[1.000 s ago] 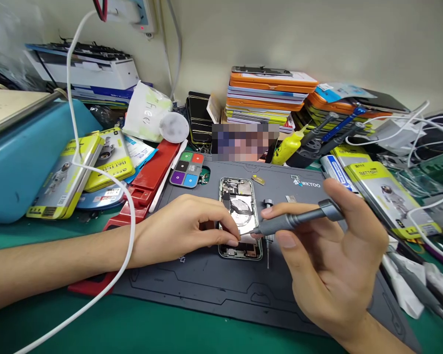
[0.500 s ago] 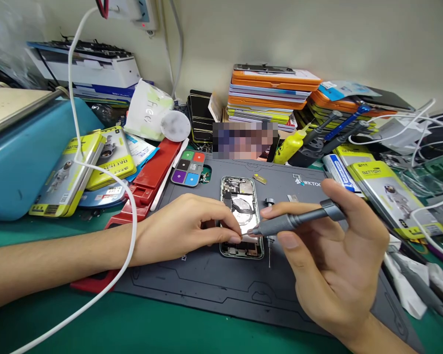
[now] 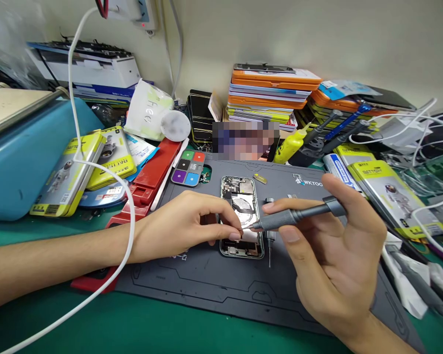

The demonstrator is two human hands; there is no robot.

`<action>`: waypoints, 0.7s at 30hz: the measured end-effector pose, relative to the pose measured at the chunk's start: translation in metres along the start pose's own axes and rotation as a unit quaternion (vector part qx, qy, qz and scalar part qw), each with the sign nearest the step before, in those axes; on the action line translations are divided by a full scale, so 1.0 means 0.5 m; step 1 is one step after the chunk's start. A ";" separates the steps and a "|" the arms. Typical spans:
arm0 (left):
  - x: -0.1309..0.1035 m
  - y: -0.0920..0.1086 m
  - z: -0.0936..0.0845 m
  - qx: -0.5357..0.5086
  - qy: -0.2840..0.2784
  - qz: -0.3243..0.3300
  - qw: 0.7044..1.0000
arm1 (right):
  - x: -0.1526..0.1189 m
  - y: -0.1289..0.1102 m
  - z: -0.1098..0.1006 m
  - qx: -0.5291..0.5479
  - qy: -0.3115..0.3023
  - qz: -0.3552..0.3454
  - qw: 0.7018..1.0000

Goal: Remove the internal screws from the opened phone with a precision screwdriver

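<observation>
A grey screwdriver [image 3: 280, 220] lies nearly level in my right hand [image 3: 343, 260], its shaft between thumb and fingers and its cap against the raised index finger. Its thin bit points left to my left hand [image 3: 192, 223], whose thumb and index finger are pinched at the bit's end. Whatever small thing those fingertips hold is too tiny to make out. Below them an opened phone [image 3: 243, 196] lies on the grey work mat [image 3: 221, 290], its inner parts bare and its lower half partly covered by my left fingers. A second screwdriver [image 3: 269, 253] lies right beside the phone, partly hidden.
A coloured screw-tray pad [image 3: 188, 168] and a small yellow piece [image 3: 260, 178] lie behind the phone. A red clamp-like tool [image 3: 147, 179] stretches along the left. Battery boxes [image 3: 395, 196] flank the mat. A white cable [image 3: 132, 216] hangs across my left forearm.
The screwdriver and my right hand have shifted slightly upward, the bit staying at my left fingertips. My left hand has barely moved; the phone stays put.
</observation>
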State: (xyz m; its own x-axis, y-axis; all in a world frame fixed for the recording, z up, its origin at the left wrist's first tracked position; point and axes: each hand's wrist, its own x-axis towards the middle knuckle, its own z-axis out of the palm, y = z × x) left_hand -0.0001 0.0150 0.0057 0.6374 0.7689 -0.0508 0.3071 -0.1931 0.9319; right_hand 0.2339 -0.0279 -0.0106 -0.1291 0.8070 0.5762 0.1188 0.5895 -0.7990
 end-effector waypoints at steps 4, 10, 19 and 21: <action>0.000 0.000 0.001 -0.039 0.003 -0.005 0.999 | 0.003 -0.003 0.003 0.019 0.012 0.014 1.000; 0.001 0.004 -0.001 -0.046 0.000 -0.014 0.999 | 0.001 -0.008 0.002 0.046 0.029 0.052 0.997; -0.001 0.006 -0.002 -0.038 -0.004 -0.003 0.999 | -0.001 -0.004 -0.002 0.056 0.020 0.055 0.997; -0.002 0.005 -0.002 -0.034 -0.006 -0.001 0.999 | -0.002 -0.004 -0.002 0.059 0.013 0.058 0.996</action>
State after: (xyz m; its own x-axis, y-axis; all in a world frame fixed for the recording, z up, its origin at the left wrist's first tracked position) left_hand -0.0006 0.0145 0.0085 0.6457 0.7614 -0.0569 0.2605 -0.1496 0.9538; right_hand 0.2345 -0.0299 -0.0094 -0.0963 0.8706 0.4825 0.0140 0.4859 -0.8739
